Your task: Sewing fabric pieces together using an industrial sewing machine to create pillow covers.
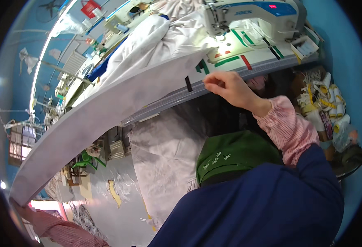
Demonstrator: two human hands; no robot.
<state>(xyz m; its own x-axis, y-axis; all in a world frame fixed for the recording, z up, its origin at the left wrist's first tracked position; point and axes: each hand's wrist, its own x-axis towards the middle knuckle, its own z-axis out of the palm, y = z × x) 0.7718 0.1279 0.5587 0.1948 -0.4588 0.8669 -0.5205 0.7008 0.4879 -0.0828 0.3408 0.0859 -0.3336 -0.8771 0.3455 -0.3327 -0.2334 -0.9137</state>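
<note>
A long white fabric strip stretches from beside the sewing machine down to the far lower left. At its lower end my left hand grips it, held far out from my body; its fingers are mostly hidden by the cloth. My right hand hovers at the front edge of the sewing table, its fingers curled in and closed. Whether something small sits in that pinch I cannot make out. Under the machine's lit needle area, strips of green, red and black tape mark the tabletop.
A heap of white cloth lies behind the strip. To the right are a small box on the table and thread cones below it. Pale fabric hangs under the table edge. A green stool stands on the floor.
</note>
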